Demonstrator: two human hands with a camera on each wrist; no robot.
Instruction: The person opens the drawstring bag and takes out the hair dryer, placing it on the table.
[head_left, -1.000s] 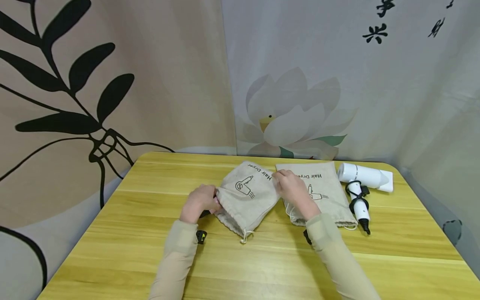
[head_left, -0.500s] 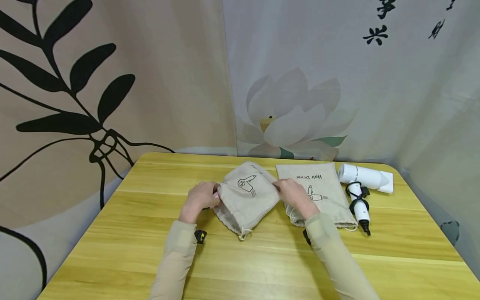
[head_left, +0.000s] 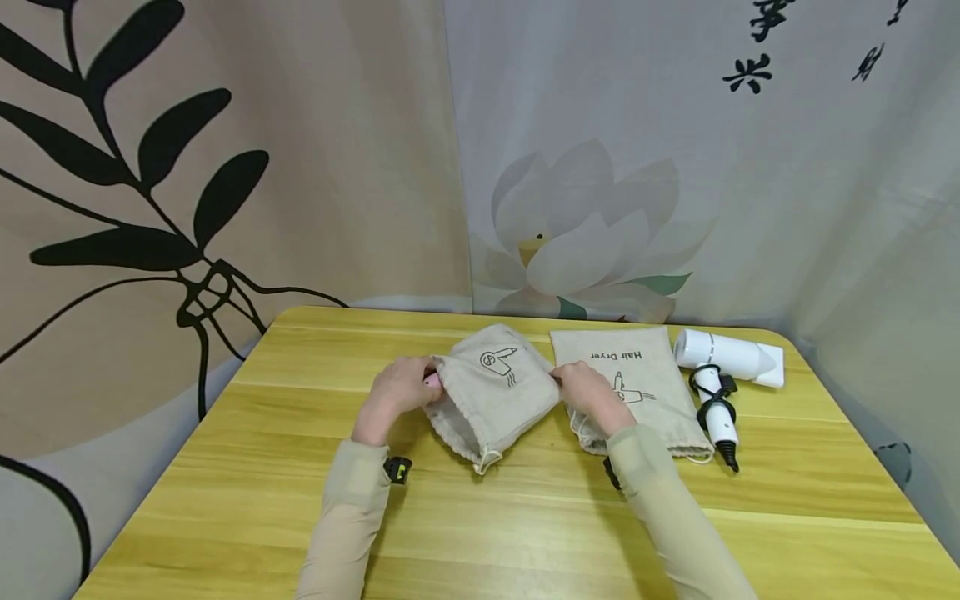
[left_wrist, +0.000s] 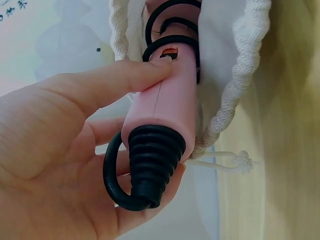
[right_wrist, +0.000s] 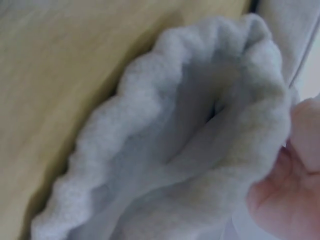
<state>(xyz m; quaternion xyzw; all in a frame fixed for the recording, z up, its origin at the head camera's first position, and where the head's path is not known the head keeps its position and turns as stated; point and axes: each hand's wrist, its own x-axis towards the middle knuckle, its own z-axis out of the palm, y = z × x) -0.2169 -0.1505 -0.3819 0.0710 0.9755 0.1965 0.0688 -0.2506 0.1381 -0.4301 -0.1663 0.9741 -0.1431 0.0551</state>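
A beige drawstring bag (head_left: 506, 412) with a hair dryer drawing is between the hands, its mouth facing the near left. My left hand (head_left: 396, 390) grips the handle of a pink hair dryer (left_wrist: 162, 102) at that mouth. In the left wrist view, the thumb lies by the handle's switch and the black cord is wound round the dryer. Its front part is hidden inside the cloth. On the bag's right side, my right hand (head_left: 588, 392) pinches the fabric. The bag's gathered rim (right_wrist: 135, 90) gapes in the right wrist view.
A second beige bag (head_left: 648, 354), printed "Hair Dryer", lies flat just right of the right hand. Beyond it rests a white hair dryer (head_left: 723, 354) with its black cord wrapped round the handle. All are on a wooden table (head_left: 465, 533) before a printed curtain.
The held bag has tilted and bulged, so its printed words no longer show and its mouth gapes more. My left hand has shifted slightly up and away from me.
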